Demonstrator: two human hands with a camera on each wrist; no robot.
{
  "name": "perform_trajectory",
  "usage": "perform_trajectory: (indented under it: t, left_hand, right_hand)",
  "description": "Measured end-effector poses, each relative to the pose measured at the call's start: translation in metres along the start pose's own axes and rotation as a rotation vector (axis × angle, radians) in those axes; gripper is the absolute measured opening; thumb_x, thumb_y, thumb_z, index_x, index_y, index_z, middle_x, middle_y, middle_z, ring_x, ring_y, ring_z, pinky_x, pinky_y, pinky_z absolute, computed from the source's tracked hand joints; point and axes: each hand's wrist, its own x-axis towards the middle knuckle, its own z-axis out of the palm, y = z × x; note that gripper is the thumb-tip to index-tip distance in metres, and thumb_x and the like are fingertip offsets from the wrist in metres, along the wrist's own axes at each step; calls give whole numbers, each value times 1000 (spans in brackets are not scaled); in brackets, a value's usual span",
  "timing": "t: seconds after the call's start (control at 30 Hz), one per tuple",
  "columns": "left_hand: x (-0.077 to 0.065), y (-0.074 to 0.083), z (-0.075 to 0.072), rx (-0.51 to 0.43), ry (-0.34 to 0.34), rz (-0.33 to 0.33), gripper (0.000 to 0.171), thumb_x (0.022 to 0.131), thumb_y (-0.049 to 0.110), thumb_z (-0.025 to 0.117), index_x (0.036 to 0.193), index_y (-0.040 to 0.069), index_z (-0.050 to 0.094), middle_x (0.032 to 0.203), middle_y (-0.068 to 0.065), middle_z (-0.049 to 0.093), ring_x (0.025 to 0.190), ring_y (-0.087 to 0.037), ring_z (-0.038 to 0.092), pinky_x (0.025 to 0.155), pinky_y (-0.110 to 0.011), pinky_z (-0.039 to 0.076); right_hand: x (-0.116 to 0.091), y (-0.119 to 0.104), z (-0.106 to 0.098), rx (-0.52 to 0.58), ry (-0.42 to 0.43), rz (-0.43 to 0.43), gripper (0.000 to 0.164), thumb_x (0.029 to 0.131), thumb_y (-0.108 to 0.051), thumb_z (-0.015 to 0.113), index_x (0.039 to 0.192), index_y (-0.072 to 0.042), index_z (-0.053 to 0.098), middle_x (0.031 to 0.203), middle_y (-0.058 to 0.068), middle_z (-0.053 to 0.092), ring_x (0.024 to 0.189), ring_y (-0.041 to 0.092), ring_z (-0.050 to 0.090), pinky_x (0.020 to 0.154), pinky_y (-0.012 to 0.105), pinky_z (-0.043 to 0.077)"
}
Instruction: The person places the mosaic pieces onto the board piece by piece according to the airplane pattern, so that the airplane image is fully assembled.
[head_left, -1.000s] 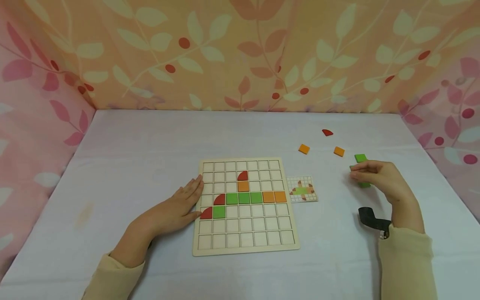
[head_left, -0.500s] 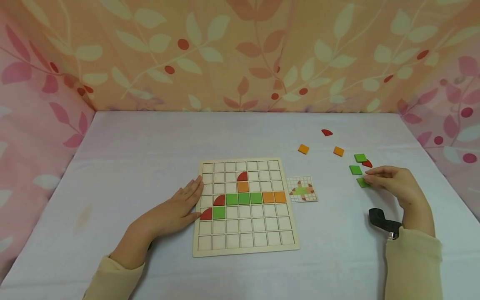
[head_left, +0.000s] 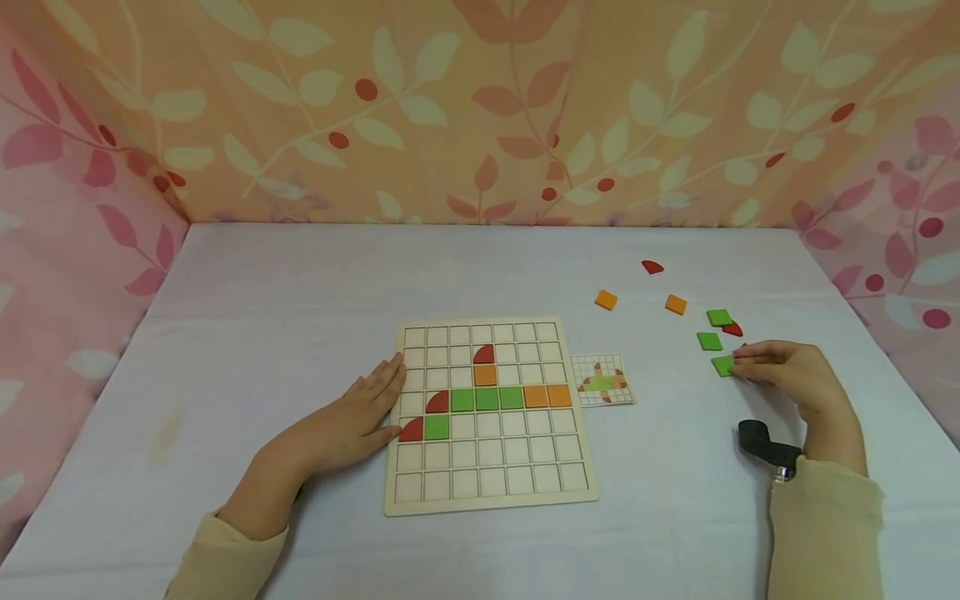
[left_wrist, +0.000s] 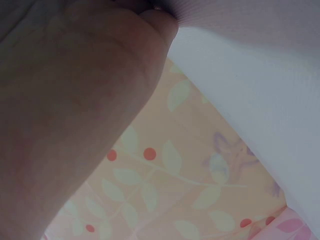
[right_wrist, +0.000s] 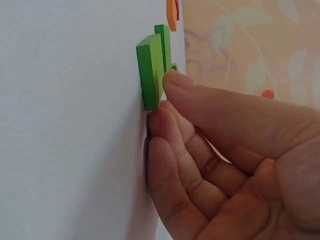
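My left hand [head_left: 348, 421] rests flat with its fingertips on the left edge of the wooden grid board [head_left: 491, 503]. In the left wrist view only the shaded side of the left hand [left_wrist: 85, 100] shows. At the right, my right hand [head_left: 798, 375] pinches the near corner of a green square tile [head_left: 722, 367], which lies on the table. Seen from the right wrist, the thumb overlaps the face of this green tile [right_wrist: 150, 75] and the fingertips sit at its edge. A sliver of red shows beside those fingertips in the head view.
Two more green tiles [head_left: 709, 341] and a red quarter-round piece [head_left: 733, 329] lie just beyond the right hand. Two orange tiles [head_left: 606, 300] and another red piece [head_left: 652, 267] are farther back. A pattern card [head_left: 603, 380] lies right of the board, whose cells hold several coloured pieces.
My right hand has moved right and slightly nearer, uncovering green tiles and a red piece, and has come to the nearest green tile's corner. The left hand stays put.
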Motion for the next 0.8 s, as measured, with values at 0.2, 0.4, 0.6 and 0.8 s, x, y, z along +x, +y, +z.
perform_trajectory:
  t: [0.2,0.4,0.6,0.8]
  left_hand:
    - [0,-1,2,4,5,3,72,97,23,52,150,-2,10,158,-13,-1,143,-34,4,112,-53,12]
    - [0,-2,2,2,11,4,72,96,23,53,150,-2,10,158,-13,-1,143,-34,4,112,-53,13]
    - [0,-1,1,4,9,0,72,97,23,52,150,-2,10,158,-13,-1,143,-33,4,112,-53,12]
    - [0,0,1,1,7,-3,72,97,23,52,150,-1,10,158,-13,-1,143,-33,4,112,-53,12]
  right_hand:
    - [0,-3,2,-33,-10,-13,45,80,-32,76,112,-1,66,80,-31,58,91,2,41,78,31,31]
    - [0,-5,3,-103,-31,-21,56,82,-32,74,120,7,59,94,-17,59,103,21,42,80,37,33]
    - [-2,-7,4,-115,-47,-35,56,83,-29,74,120,10,57,92,-11,65,97,17,44,79,37,33]
    - [-4,-8,4,-95,-49,-52,51,82,-20,75,116,12,56,79,-12,68,76,-9,49,73,26,35]
